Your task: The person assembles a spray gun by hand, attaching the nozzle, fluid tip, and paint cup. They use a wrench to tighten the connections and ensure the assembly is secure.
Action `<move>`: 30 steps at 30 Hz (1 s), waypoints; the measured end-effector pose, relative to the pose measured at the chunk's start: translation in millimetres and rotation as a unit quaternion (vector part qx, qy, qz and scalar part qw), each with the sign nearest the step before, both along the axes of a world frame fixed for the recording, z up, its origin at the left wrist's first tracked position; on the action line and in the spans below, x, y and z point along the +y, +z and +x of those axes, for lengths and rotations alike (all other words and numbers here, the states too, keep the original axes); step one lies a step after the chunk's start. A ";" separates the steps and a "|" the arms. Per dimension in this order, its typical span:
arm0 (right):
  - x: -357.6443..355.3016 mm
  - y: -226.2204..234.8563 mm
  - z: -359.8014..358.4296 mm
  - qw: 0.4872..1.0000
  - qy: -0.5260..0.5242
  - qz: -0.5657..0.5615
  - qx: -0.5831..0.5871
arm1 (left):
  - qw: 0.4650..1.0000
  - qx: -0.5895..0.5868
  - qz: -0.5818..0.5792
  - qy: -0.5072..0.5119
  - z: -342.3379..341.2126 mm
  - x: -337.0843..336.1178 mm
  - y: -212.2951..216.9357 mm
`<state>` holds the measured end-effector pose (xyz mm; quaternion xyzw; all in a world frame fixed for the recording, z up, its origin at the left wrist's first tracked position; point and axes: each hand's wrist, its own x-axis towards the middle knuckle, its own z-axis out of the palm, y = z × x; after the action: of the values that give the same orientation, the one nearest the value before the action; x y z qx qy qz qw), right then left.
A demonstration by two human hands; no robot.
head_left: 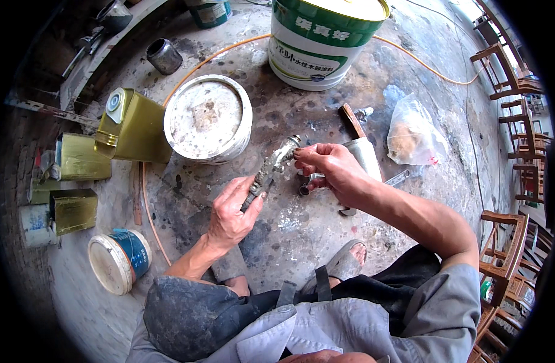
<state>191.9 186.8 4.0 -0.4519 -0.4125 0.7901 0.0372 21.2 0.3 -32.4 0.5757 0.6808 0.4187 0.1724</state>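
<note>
A paint-crusted spray gun (pixel 271 164) is tilted up over the floor, its front end pointing away and to the right. My left hand (pixel 232 213) wraps round its lower, darker part. My right hand (pixel 333 170) pinches at the gun's front end with thumb and forefinger; whether a small loose part is between them is hidden. Below the curled fingers of that hand shows a short metal tube-like piece (pixel 307 184); I cannot tell if the fingers hold it. Just beyond the right hand lies a pale metal cup-like object (pixel 365 156), partly covered by the hand.
A wooden-handled tool (pixel 352 121), a wrench (pixel 398 177) and a clear plastic bag (pixel 413 133) lie to the right. A white lidded bucket (pixel 206 115) and a large green-and-white bucket (pixel 326 42) stand ahead. Gold tins (pixel 135 130) and an orange hose (pixel 147 206) are left, wooden chairs (pixel 504 248) far right.
</note>
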 end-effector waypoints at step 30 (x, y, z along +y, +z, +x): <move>2.9 7.7 -8.0 0.999 -0.024 -0.019 0.033 | 0.994 -0.109 -0.024 0.014 -2.9 1.2 1.0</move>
<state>183.9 189.8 11.7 -0.4361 -0.3847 0.8112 0.0613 18.3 1.5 -31.4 0.5124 0.6761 0.4650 0.2534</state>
